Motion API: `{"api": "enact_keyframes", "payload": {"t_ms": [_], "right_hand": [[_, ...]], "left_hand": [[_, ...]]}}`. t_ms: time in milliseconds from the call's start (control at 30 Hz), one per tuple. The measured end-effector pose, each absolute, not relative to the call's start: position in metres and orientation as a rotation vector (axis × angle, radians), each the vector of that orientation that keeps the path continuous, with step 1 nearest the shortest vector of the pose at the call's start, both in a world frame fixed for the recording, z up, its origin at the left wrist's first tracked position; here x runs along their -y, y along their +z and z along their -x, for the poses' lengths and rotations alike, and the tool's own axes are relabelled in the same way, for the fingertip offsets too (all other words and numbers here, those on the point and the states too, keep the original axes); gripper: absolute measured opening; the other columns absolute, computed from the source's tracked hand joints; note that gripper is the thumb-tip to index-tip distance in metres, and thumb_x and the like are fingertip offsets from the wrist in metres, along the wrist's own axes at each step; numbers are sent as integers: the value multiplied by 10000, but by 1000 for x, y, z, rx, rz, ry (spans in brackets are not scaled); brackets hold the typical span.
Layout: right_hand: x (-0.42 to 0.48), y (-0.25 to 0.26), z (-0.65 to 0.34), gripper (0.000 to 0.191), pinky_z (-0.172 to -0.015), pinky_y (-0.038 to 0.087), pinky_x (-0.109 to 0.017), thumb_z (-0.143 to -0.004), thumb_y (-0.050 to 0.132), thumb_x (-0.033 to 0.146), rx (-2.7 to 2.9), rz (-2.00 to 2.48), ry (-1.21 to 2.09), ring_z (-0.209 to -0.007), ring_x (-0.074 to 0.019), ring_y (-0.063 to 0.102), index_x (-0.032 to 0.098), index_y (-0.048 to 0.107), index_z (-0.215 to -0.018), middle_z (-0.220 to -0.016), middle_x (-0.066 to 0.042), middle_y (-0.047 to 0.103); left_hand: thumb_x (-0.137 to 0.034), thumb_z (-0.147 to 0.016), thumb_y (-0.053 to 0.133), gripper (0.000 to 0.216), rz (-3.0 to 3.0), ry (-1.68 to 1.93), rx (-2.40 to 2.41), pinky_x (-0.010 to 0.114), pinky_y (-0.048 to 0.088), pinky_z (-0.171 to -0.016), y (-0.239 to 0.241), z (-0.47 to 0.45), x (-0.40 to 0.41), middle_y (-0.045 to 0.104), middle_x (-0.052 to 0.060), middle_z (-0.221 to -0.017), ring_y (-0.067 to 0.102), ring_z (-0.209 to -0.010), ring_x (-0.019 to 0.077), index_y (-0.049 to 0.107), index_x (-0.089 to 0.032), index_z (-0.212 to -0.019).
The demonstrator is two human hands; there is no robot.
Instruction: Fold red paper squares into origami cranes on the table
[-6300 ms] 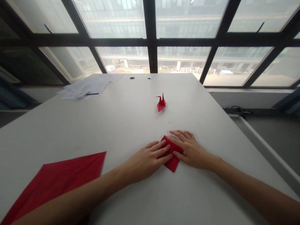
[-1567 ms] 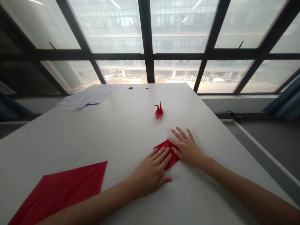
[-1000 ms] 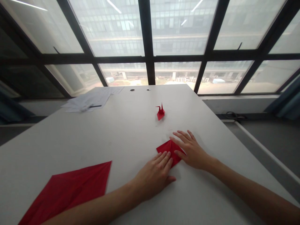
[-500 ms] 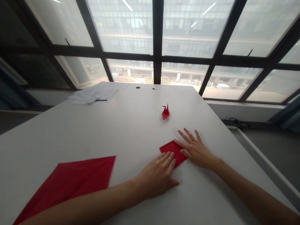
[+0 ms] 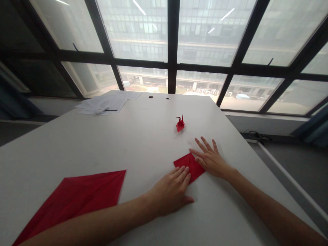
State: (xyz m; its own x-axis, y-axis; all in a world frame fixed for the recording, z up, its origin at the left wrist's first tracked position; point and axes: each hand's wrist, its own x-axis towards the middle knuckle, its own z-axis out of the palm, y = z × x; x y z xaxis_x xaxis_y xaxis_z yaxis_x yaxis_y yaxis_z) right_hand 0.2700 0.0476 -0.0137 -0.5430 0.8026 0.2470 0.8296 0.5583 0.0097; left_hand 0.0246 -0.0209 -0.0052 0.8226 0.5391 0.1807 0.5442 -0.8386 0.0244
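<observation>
L hand (image 5: pixel 170 191)/R hand (image 5: pixel 210 160) on folded ppr (image 5: pixel 196 169); tbl (image 5: pixel 123 141) edges well apart

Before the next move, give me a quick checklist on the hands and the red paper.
1. Left hand on the folded paper: ok, fingers lie on it.
2. Right hand at the paper's right side: ok.
3. Paper surface beneath the left fingers: cannot tell, hidden.
4. Paper crane apart from both hands: ok.
5. Large red sheet fully visible: not ok, left forearm blocks part.

Left hand (image 5: pixel 170 191), right hand (image 5: pixel 214 162), forearms (image 5: pixel 102 221) bare; fingers (image 5: pixel 201 145) apparently slim, slightly blurred.
</observation>
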Motion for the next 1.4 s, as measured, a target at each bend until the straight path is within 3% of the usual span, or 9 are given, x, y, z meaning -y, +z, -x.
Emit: {"api": "enact_keyframes", "payload": {"t_ms": [167, 300, 633, 767, 867, 933, 1133, 1233, 1400], "right_hand": [[-44, -10, -281, 497, -1166, 52, -670, -1028, 353, 363, 2520, 1408, -128, -1525, -293, 38, 312, 346, -1522, -1654, -47, 128], [-27, -4, -271, 572, -1190, 94, -611, -997, 415, 336, 2596, 1328, 38, -1527, -265, 14, 341, 266, -1548, -1661, -19, 96], [-15, -4, -271, 842, -1156, 68, -676, -910, 564, 479, 2620, 1438, 201, -1520, -333, 4, 327, 80, -1582, -1663, -85, 68], [-7, -2, -266, 618, -1171, 202, -576, -947, 514, 352, 2384, 1444, 111, -1487, -291, 226, 300, 313, -1529, -1608, -91, 294], [-2, -6, -252, 430, -1120, 323, -485, -918, 548, 256, 2329, 1327, 133, -1339, -274, 445, 266, 557, -1348, -1428, -98, 537], [1, -8, -244, 385, -1067, 372, -462, -887, 598, 238, 2343, 1265, 188, -1235, -274, 518, 268, 610, -1270, -1313, -90, 616], [3, -8, -242, 522, -1049, 369, -456, -865, 648, 248, 2291, 1256, 289, -1218, -280, 519, 249, 511, -1368, -1335, -100, 597], [2, -9, -243, 489, -1059, 357, -446, -846, 668, 227, 2278, 1244, 296, -1228, -271, 516, 247, 544, -1319, -1355, -93, 582], [1, -12, -245, 346, -1037, 362, -442, -863, 671, 225, 2287, 1198, 276, -1158, -256, 549, 266, 637, -1205, -1264, -73, 627]], "left_hand": [[-591, -955, 464, 711, 2975, -264, 880, 424, 367, -1150, -6, -24, 20, 488, 227, -1458, 466, -1369, 330, 506, -31, -1393], [-571, -954, 484, 702, 2982, -261, 883, 419, 369, -1150, -4, -24, 19, 494, 227, -1453, 465, -1371, 325, 493, -30, -1402], [-541, -946, 526, 665, 2993, -299, 896, 424, 368, -1151, -4, -24, 22, 516, 221, -1437, 465, -1371, 326, 515, -39, -1383], [-496, -941, 563, 608, 3045, -374, 923, 432, 375, -1149, -1, -23, 19, 539, 198, -1426, 485, -1355, 316, 519, -75, -1377], [-400, -969, 543, 430, 3125, -544, 1004, 402, 428, -1105, 2, -22, 11, 596, 116, -1380, 549, -1290, 264, 556, -173, -1334], [-326, -974, 537, 328, 3165, -718, 1114, 351, 485, -1029, 2, -21, 3, 648, 66, -1291, 614, -1175, 214, 580, -228, -1285], [-172, -928, 560, 260, 2895, -1151, 1447, 365, 491, -941, -1, -17, -20, 659, 49, -1073, 598, -1025, 208, 609, -234, -1176], [-111, -928, 500, 216, 2814, -1258, 1462, 362, 486, -891, 0, -14, -23, 661, 49, -989, 594, -967, 201, 633, -212, -1066], [-48, -903, 467, 330, 2959, -1056, 1313, 372, 442, -903, 1, -12, -18, 707, 30, -979, 605, -971, 193, 732, -242, -934]]}}
